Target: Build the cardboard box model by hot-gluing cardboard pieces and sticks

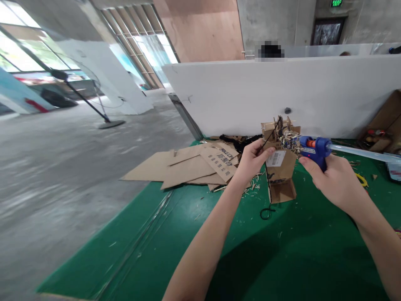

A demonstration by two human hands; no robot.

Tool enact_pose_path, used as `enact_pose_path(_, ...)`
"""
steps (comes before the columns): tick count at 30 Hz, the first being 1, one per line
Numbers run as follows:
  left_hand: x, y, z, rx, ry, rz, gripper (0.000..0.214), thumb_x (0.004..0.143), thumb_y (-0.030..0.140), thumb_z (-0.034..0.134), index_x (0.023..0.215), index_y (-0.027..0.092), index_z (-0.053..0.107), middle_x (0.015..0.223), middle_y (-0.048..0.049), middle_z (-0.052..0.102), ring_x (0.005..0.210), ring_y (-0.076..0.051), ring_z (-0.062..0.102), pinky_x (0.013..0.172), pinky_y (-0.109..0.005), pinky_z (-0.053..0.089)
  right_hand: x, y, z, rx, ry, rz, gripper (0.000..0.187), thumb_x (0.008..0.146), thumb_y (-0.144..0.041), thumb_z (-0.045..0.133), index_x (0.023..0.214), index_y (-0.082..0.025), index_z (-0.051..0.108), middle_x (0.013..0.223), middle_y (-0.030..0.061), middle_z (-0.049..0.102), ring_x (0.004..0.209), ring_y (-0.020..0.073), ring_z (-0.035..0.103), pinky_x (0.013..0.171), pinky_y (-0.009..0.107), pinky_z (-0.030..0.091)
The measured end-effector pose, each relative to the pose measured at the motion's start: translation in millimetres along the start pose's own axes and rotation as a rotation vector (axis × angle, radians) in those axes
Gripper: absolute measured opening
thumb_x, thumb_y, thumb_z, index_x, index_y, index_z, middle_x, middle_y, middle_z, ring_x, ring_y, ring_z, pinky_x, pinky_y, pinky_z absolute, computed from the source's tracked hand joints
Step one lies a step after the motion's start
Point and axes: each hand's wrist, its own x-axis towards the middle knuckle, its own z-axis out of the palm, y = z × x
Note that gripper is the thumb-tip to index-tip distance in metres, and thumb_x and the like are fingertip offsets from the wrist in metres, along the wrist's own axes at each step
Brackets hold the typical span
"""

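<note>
My right hand (336,182) is wrapped round the handle of a blue hot glue gun (320,151), and a long clear glue stick (354,149) sticks out of its back. The gun's nozzle end points left, among wood shavings and scraps clinging around it. Between the pinched fingers of my left hand (254,159) runs a thin black cord (271,136), slanting up to the top of a small cardboard construction (283,165) with a white label. Those fingers are close against the cardboard; whether they also grip it I cannot tell. Below it lies a curled black cord end (267,214).
Flat cardboard pieces (188,169) are piled left of the construction on the green table (175,251), with wood splinters around. A white partition (232,96) rises behind. At right are a cardboard box (384,123), a yellow-handled item (361,179) and a phone-like device (394,169).
</note>
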Motion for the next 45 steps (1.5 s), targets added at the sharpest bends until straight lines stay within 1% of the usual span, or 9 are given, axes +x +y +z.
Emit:
enact_pose_path(5,0,-2,-1.5,0.011,0.004,0.002,0.032,0.080,0.041,0.074,0.071,0.017,0.055,0.065,0.0021,0.047,0.060,-0.010,0.040,0.053,-0.022,0.032,-1,1,-3,0.017,-0.008,-0.004,0.051,0.093,-0.065,0.047,0.063,-0.024,0.048,0.045,-0.0003,0.053,0.041,0.0157,0.049,0.044,0.030,0.033)
enact_pose_path(10,0,0,-0.9,-0.001,0.002,-0.002,0.031,0.078,0.042,0.075,0.072,0.017,0.057,0.065,0.0017,0.049,0.060,-0.010,0.042,0.053,-0.022,0.034,-1,2,-5,0.026,0.020,-0.030,0.052,0.093,-0.065,0.047,0.062,-0.024,0.046,0.044,-0.0011,0.052,0.039,0.0146,0.048,0.044,0.030,0.033)
enact_pose_path(14,0,3,0.0,-0.017,0.005,-0.004,0.034,0.075,0.044,0.077,0.072,0.017,0.057,0.066,0.0013,0.051,0.060,-0.011,0.045,0.053,-0.022,0.037,0,2,-3,0.029,0.059,-0.033,0.049,0.093,-0.064,0.048,0.065,-0.023,0.050,0.044,-0.0024,0.049,0.039,0.0134,0.044,0.044,0.029,0.030)
enact_pose_path(18,0,4,-0.1,-0.016,-0.016,0.009,0.031,0.077,0.044,0.075,0.076,0.016,0.059,0.070,-0.0001,0.055,0.064,-0.012,0.047,0.055,-0.022,0.038,1,1,2,0.019,0.075,-0.015,0.048,0.093,-0.064,0.047,0.072,-0.022,0.056,0.047,-0.0025,0.048,0.041,0.0139,0.043,0.044,0.029,0.029)
enact_pose_path(22,-2,5,-0.2,0.001,-0.032,0.000,0.029,0.079,0.041,0.073,0.073,0.017,0.057,0.067,0.0013,0.052,0.062,-0.011,0.044,0.055,-0.022,0.036,3,0,3,0.027,0.065,-0.004,0.048,0.094,-0.064,0.046,0.076,-0.021,0.059,0.048,-0.0022,0.050,0.044,0.0146,0.045,0.048,0.029,0.031)
enact_pose_path(26,-2,7,0.1,-0.028,-0.056,0.012,0.028,0.079,0.041,0.072,0.075,0.017,0.059,0.070,0.0009,0.054,0.064,-0.011,0.045,0.056,-0.022,0.038,3,1,3,0.024,0.063,-0.008,0.048,0.093,-0.064,0.046,0.076,-0.021,0.059,0.049,-0.0021,0.050,0.044,0.0145,0.045,0.048,0.028,0.031)
enact_pose_path(33,-3,8,0.4,-0.016,-0.030,0.009,0.035,0.079,0.044,0.074,0.069,0.017,0.053,0.066,0.0020,0.046,0.061,-0.010,0.040,0.052,-0.020,0.033,2,4,7,-0.008,0.103,-0.033,0.047,0.093,-0.062,0.047,0.077,-0.021,0.061,0.049,-0.0027,0.049,0.042,0.0145,0.044,0.046,0.028,0.029)
enact_pose_path(39,-3,9,0.5,-0.038,-0.057,0.027,0.034,0.079,0.045,0.073,0.074,0.017,0.055,0.070,0.0008,0.049,0.064,-0.010,0.042,0.053,-0.020,0.035,2,4,8,-0.059,0.113,-0.050,0.045,0.094,-0.060,0.047,0.079,-0.021,0.064,0.052,-0.0015,0.050,0.047,0.0161,0.047,0.049,0.028,0.031)
enact_pose_path(45,-3,9,0.2,0.004,-0.045,0.043,0.037,0.081,0.041,0.072,0.067,0.017,0.048,0.065,0.0030,0.040,0.060,-0.009,0.035,0.051,-0.020,0.030,3,4,9,-0.073,0.112,-0.040,0.047,0.094,-0.061,0.046,0.081,-0.020,0.065,0.053,-0.0011,0.050,0.047,0.0161,0.046,0.049,0.027,0.030)
